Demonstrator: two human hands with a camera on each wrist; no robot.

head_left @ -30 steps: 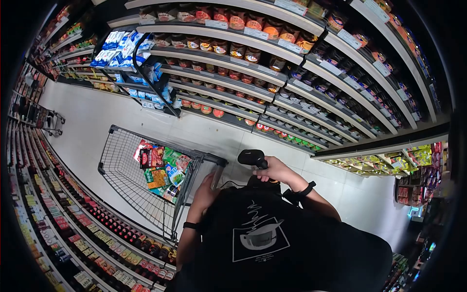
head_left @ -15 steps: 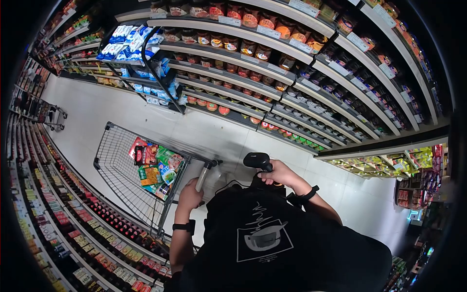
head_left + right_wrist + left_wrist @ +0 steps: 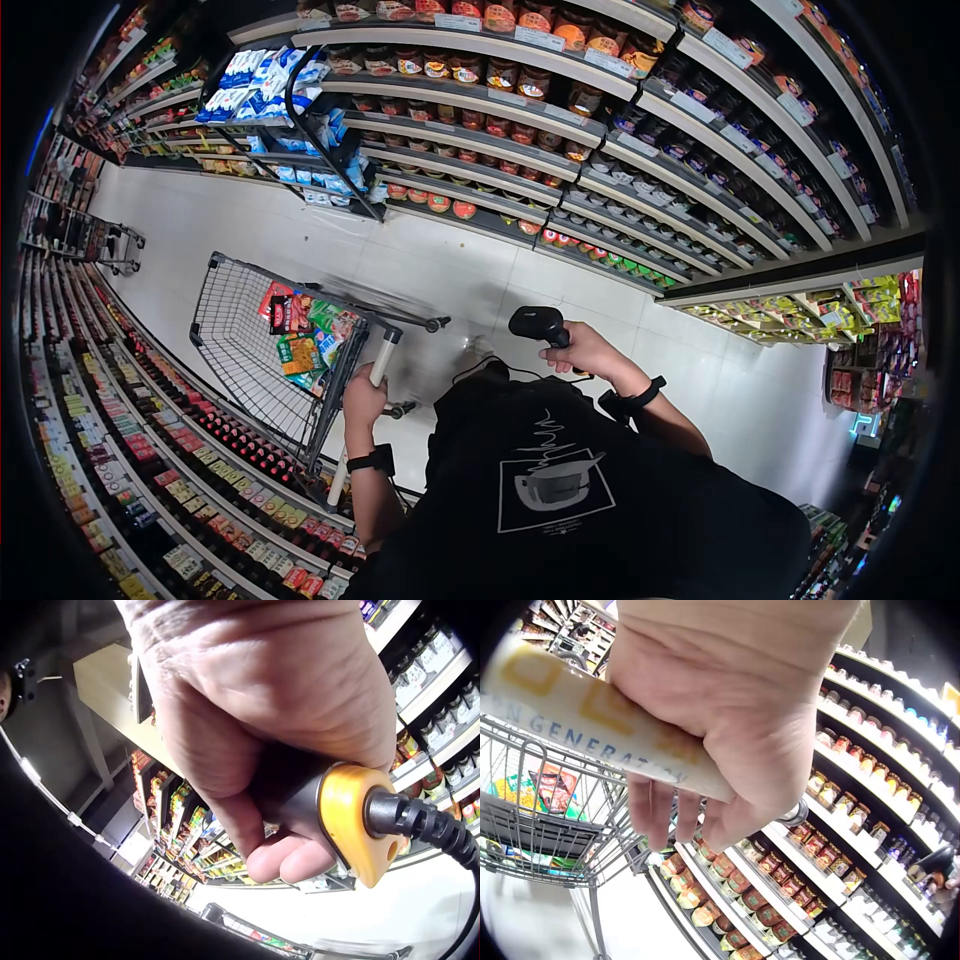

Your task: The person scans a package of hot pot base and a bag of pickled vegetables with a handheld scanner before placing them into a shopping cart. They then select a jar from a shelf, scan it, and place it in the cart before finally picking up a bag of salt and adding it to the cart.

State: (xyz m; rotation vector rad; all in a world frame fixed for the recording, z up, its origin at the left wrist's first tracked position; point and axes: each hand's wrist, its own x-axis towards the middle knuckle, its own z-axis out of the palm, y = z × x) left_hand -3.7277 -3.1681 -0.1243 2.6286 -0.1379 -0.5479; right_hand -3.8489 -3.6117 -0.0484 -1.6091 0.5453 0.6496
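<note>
My left hand [image 3: 364, 402] grips the pale handle bar [image 3: 384, 358] of a grey wire shopping cart [image 3: 212, 345]. In the left wrist view its fingers curl under the bar, which carries printed lettering. Several colourful packets [image 3: 300, 335] lie in the cart basket. My right hand [image 3: 595, 356] holds a black handheld barcode scanner [image 3: 537, 324] by its grip, in front of the body. The right wrist view shows the yellow end cap [image 3: 358, 817] of that grip and a black cord [image 3: 427, 821] coming out of it; the scanner head is hidden there.
Shelves of jars [image 3: 500, 75] run along the far side, and shelves of bottles and boxes [image 3: 215, 500] along the left. A black rack with blue-and-white bags [image 3: 262, 85] stands in the aisle ahead. Another cart [image 3: 125, 250] is farther off at the left. Pale floor [image 3: 450, 270] lies between.
The cart has moved left and turned, its handle bar swinging into fuller view. My left hand has moved left with the bar. My right hand still holds the scanner, slightly farther right.
</note>
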